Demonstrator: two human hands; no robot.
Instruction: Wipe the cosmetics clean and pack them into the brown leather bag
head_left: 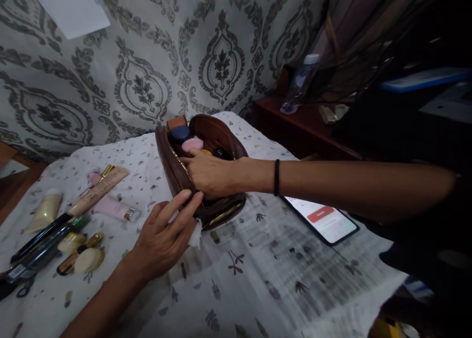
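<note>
A brown makeup bag (173, 168) lies unzipped on the bed, its mouth facing up. My right hand (210, 173) reaches into it, palm down, and its fingers are mostly hidden inside. Around that hand in the bag are a dark blue round-topped item (180, 133), a pink rounded item (192, 144) and a black item (220, 153). My left hand (165, 232) grips the near left edge of the bag with its fingertips. A crumpled white piece, perhaps tissue (196, 234), sticks out from under the left hand.
Several cosmetics lie at left, among them a beige tube (98, 190), a pink tube (114, 209), a cream tube (46, 210) and small jars (88, 260). A lit phone (320, 220) rests under my right forearm. A clear bottle (299, 85) stands on the dark red table (273, 117).
</note>
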